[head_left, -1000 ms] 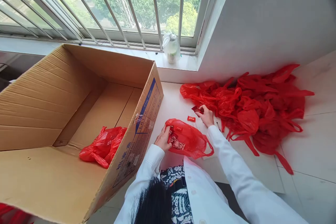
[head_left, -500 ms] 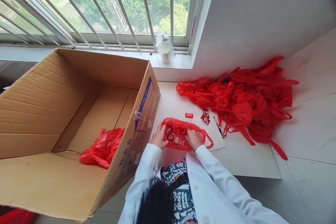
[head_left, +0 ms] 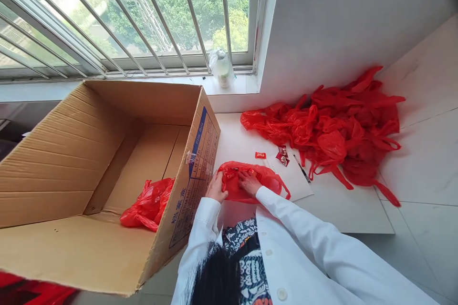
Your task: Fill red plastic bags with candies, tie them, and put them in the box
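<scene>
A red plastic bag [head_left: 265, 175] lies on the white tabletop in front of me, with small red snack packets [head_left: 232, 172] showing at its mouth. My left hand [head_left: 216, 188] is closed on the bag's left edge. My right hand [head_left: 249, 183] lies over the middle of the bag, fingers stretched out and resting on the bag or the packets. It covers part of the contents. Behind the bag, a small red packet [head_left: 260, 155] and dark red packets [head_left: 282, 155] lie beside and on a white sheet of paper [head_left: 298, 186].
At left stands a large open cardboard box [head_left: 107, 238] with a filled red bag [head_left: 148, 205] inside. A heap of red plastic bags [head_left: 336, 128] lies at the back right. A pen [head_left: 302, 168] rests on the paper. On the windowsill stands a bagged cup [head_left: 222, 69].
My right hand has moved left, from the bag's right side to its middle, and now covers several packets. My left hand keeps the left edge. The view has shifted slightly.
</scene>
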Demonstrator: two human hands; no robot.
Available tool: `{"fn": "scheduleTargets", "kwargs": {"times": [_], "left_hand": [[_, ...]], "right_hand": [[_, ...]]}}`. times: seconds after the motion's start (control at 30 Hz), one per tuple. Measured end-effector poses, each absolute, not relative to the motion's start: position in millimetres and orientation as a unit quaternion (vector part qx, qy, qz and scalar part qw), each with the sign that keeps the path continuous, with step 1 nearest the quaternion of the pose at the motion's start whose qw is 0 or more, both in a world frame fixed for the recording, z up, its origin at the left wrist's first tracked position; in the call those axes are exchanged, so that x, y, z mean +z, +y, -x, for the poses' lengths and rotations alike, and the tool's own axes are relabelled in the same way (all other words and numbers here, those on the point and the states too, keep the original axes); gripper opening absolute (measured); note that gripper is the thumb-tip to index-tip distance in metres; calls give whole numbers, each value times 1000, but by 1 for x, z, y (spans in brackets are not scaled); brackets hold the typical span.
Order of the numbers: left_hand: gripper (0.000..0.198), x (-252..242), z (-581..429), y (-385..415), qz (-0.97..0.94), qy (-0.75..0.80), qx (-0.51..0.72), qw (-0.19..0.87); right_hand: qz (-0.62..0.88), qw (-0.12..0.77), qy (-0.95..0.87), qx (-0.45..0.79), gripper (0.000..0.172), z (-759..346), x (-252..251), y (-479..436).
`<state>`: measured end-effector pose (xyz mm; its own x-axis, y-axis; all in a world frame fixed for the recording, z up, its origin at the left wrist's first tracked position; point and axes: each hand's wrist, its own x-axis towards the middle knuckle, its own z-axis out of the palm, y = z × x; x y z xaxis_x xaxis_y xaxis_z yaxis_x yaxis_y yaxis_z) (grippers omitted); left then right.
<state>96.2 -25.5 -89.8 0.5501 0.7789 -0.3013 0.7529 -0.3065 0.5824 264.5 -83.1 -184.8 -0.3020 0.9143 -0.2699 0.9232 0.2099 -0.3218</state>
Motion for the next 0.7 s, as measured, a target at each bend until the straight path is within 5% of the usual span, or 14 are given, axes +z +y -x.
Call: {"fn": "scheduleTargets", "kwargs": {"times": [0.4,0.7], "left_hand": [[69,-90,-111,-25,-830,449,9,333],[70,-88,-101,-37,-830,472,32,294]], "right_hand": [[-629,-43,735,-249,57,-278,-177,-77],[-585,-56,771,-243,42,-263,-150,-71]]}}
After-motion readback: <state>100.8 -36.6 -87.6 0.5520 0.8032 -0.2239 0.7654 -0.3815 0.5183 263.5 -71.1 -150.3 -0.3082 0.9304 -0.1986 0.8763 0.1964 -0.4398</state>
